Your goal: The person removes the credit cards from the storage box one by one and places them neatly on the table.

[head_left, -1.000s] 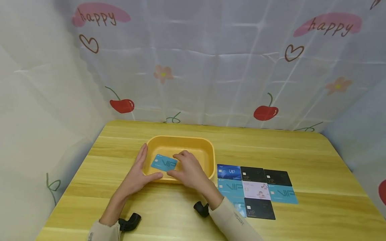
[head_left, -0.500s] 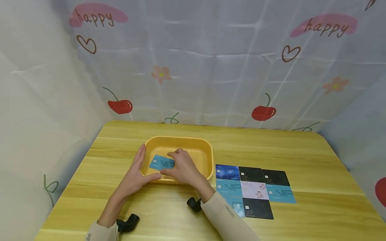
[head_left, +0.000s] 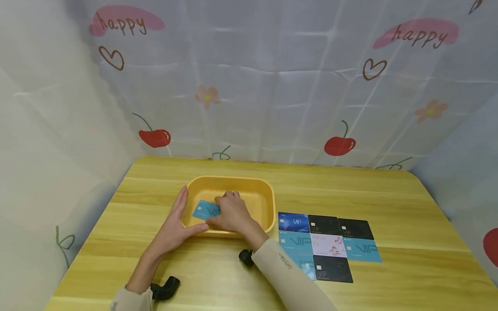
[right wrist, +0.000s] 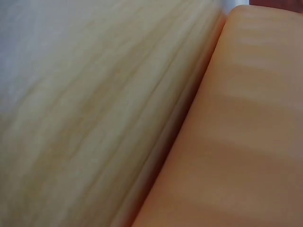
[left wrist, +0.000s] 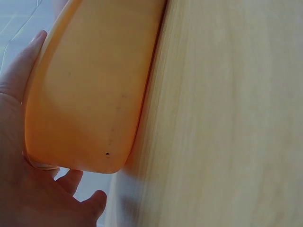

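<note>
A light blue VIP card (head_left: pixel 203 209) lies in the left part of a yellow rectangular tray (head_left: pixel 254 186). My right hand (head_left: pixel 233 214) reaches over the tray's front rim, thumb and bent fingers at the card's right end, which they cover. With the left hand (head_left: pixel 174 226) I hold the tray's front left corner, fingers along its left side and thumb on the front rim. The left wrist view shows this hand at the end of the tray's outer wall (left wrist: pixel 94 94). Only the tray's wall (right wrist: pixel 251 123) and wood fill most of the right wrist view.
Right of the tray, cards lie edge to edge in rows: a dark blue card (head_left: pixel 293 222), several black ones such as the front black card (head_left: pixel 332 269), a white flowered card (head_left: pixel 328 245) and light blue ones. A patterned curtain (head_left: pixel 264 86) hangs behind the wooden table (head_left: pixel 408 276).
My right hand has slid left over the card, covering more of its right end. The left hand keeps its place on the tray.
</note>
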Available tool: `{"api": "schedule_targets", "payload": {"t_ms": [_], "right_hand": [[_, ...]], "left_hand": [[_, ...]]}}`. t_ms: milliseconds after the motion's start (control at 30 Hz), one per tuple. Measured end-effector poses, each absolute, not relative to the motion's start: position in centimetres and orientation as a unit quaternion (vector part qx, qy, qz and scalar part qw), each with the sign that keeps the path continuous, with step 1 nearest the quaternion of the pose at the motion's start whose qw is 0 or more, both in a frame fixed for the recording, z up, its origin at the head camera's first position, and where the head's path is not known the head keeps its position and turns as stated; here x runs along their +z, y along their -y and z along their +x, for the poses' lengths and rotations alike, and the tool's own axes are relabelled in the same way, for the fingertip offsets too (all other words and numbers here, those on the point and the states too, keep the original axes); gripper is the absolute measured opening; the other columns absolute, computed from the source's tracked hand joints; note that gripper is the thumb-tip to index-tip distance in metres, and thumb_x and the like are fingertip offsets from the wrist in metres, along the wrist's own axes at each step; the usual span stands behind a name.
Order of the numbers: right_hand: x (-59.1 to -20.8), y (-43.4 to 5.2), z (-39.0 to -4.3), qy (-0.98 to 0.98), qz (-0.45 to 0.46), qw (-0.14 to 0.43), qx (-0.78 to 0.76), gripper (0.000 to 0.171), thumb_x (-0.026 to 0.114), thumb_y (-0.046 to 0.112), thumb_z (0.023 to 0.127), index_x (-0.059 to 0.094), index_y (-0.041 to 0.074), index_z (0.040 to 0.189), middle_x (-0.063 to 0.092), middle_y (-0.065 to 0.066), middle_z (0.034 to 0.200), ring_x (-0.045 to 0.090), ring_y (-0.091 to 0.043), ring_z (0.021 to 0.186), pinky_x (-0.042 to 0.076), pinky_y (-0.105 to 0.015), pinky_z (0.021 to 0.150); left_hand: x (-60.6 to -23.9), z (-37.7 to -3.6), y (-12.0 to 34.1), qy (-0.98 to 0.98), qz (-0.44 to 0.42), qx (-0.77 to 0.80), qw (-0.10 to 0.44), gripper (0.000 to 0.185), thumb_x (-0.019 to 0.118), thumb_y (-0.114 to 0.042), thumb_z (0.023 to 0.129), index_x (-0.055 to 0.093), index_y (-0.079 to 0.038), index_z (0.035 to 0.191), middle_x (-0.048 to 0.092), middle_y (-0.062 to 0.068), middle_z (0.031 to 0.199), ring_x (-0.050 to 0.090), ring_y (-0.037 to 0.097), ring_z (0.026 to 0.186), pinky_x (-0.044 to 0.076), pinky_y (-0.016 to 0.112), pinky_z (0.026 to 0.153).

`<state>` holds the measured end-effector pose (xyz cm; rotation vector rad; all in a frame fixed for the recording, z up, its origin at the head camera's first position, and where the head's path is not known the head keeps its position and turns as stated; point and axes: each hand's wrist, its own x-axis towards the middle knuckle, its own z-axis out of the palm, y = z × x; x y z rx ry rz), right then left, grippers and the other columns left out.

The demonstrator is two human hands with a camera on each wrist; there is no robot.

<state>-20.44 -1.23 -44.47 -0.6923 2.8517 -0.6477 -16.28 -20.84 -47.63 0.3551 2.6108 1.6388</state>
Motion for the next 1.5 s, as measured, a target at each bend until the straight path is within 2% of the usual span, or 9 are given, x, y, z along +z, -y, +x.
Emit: {"api": "schedule_targets", "payload": {"t_ms": [433,867,1000,1133,1267,1367,1500], "right_hand": [[-45.1,2.8,-20.6,-0.967,-0.209,0.067,-0.132,0.052,0.081,0.050,0.078,0.073,0.014,0.114,0.052,-0.002,0.099,0.042,-0.021,0.094,0.039,-0.035,0.077],[-44.9,3.0,-20.7,-0.964,-0.224,0.064,-0.126,0.036,0.082,0.042,0.080,0.071,0.011,0.096,0.052,-0.001,0.092,0.043,-0.021,0.092,0.041,-0.036,0.076],[-44.6,2.9,-20.7,-0.963,-0.229,0.067,-0.126,0.035,0.081,0.041,0.081,0.070,0.011,0.096,0.053,-0.002,0.092,0.045,-0.021,0.091,0.042,-0.037,0.078],[-44.4,2.7,-20.8,-0.962,-0.233,0.066,-0.128,0.034,0.079,0.039,0.084,0.072,0.011,0.102,0.053,-0.002,0.094,0.046,-0.020,0.090,0.041,-0.037,0.079],[-44.5,2.6,-20.8,-0.961,-0.238,0.066,-0.123,0.042,0.078,0.044,0.084,0.072,0.012,0.109,0.052,-0.001,0.095,0.046,-0.020,0.091,0.041,-0.036,0.079],[-44.7,2.6,-20.8,-0.961,-0.235,0.066,-0.127,0.045,0.079,0.046,0.082,0.072,0.012,0.110,0.052,-0.001,0.095,0.046,-0.020,0.092,0.041,-0.036,0.079],[-44.8,2.8,-21.0,-0.961,-0.233,0.066,-0.133,0.042,0.080,0.043,0.082,0.073,0.011,0.108,0.054,-0.001,0.095,0.047,-0.020,0.093,0.042,-0.037,0.081]], "left_hand": [[-47.5,-16.1,20.6,-0.840,0.119,0.530,0.019,0.115,0.083,-0.025,0.081,-0.001,-0.013,0.159,-0.008,0.006,0.164,-0.004,0.027,0.149,0.010,0.061,0.114],[-47.7,-16.2,20.8,-0.843,0.115,0.526,0.020,0.114,0.083,-0.026,0.082,-0.001,-0.012,0.159,-0.008,0.007,0.164,-0.004,0.028,0.149,0.010,0.061,0.114],[-47.7,-16.3,20.8,-0.844,0.117,0.523,0.015,0.114,0.083,-0.026,0.082,-0.001,-0.011,0.159,-0.008,0.007,0.165,-0.004,0.028,0.149,0.010,0.061,0.114],[-47.7,-16.3,20.8,-0.845,0.118,0.521,0.015,0.114,0.082,-0.027,0.082,-0.001,-0.011,0.159,-0.008,0.007,0.165,-0.004,0.029,0.149,0.010,0.061,0.114],[-47.6,-16.3,20.7,-0.845,0.116,0.521,0.017,0.114,0.082,-0.027,0.082,-0.001,-0.011,0.159,-0.008,0.008,0.165,-0.004,0.029,0.149,0.010,0.062,0.113],[-47.5,-16.3,20.7,-0.847,0.115,0.519,0.017,0.115,0.082,-0.026,0.082,-0.002,-0.011,0.159,-0.008,0.009,0.165,-0.004,0.029,0.149,0.010,0.061,0.114],[-47.5,-16.3,20.8,-0.848,0.116,0.517,0.016,0.114,0.082,-0.027,0.082,-0.002,-0.010,0.159,-0.008,0.009,0.165,-0.004,0.029,0.149,0.011,0.061,0.114]]}}
